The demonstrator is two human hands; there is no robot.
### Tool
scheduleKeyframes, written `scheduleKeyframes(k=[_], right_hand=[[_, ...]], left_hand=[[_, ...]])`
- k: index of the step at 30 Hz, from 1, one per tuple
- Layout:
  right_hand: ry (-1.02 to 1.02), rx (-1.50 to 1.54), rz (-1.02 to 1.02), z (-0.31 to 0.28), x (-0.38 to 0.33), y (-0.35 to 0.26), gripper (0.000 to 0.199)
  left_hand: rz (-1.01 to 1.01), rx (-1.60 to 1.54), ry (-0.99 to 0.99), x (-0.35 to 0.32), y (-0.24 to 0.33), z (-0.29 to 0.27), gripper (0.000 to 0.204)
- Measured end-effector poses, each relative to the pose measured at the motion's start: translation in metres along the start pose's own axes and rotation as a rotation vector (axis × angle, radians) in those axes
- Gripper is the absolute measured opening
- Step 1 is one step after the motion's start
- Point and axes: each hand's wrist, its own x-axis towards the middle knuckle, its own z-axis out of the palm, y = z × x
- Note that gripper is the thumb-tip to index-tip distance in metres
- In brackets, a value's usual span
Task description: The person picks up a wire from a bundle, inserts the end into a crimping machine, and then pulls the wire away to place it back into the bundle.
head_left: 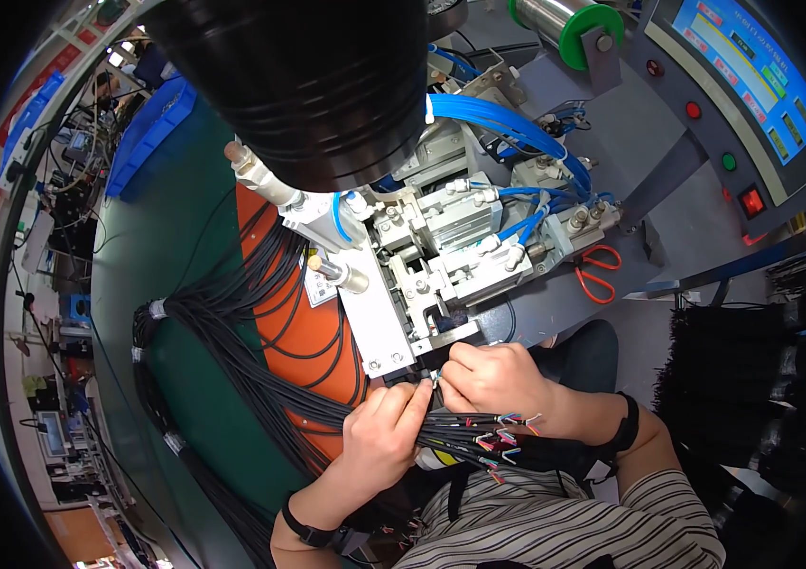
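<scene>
My left hand (379, 438) is closed around a thick bundle of black cables (260, 370) that sweeps across an orange mat (303, 332). Their stripped ends, with small coloured wires (498, 441), fan out below my right wrist. My right hand (493, 375) pinches one wire end (433, 377) and holds it at the front opening of a grey metal machine head (436, 275). The two hands nearly touch at that spot. What the machine does inside the opening is hidden.
Blue air hoses (507, 128) loop over the machine. Red-handled scissors (597, 273) lie on its grey base at the right. A control panel with a touch screen (744, 57) and buttons stands at upper right. A large black cylinder (298, 85) hangs overhead. Blue bins (151, 133) sit at the far left.
</scene>
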Motion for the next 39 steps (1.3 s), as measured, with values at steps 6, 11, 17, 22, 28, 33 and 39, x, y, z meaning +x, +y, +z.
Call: scheduleKeyframes(k=[6,11,17,22,28,33,39], right_hand=[[0.033,0.040,0.025,0.011,-0.005,0.007,0.015],[0.029,0.020,0.044,0.011,-0.006,0.006,0.011],[-0.186,-0.108,0.049,-0.006,0.003,-0.002,0.010],[0.036,0.001,0.078,0.004,-0.004,0.000,0.010],[0.028,0.088,0.088,0.008,-0.002,0.007,0.010],[-0.032,0.481,0.345,0.007,-0.005,0.012,0.012],[-0.047,0.442,0.378,0.007,-0.009,0.015,0.012]], left_hand=[[0.002,0.029,-0.066,0.001,0.000,0.000,0.055],[0.121,0.032,-0.104,0.004,-0.007,-0.006,0.054],[0.174,0.116,-0.215,0.012,-0.008,-0.011,0.053],[0.182,0.155,-0.276,0.014,-0.008,-0.013,0.052],[0.122,0.146,-0.204,0.014,-0.010,-0.010,0.048],[0.019,0.120,-0.046,-0.012,-0.021,-0.014,0.047],[-0.048,0.199,0.057,-0.022,-0.023,-0.009,0.048]])
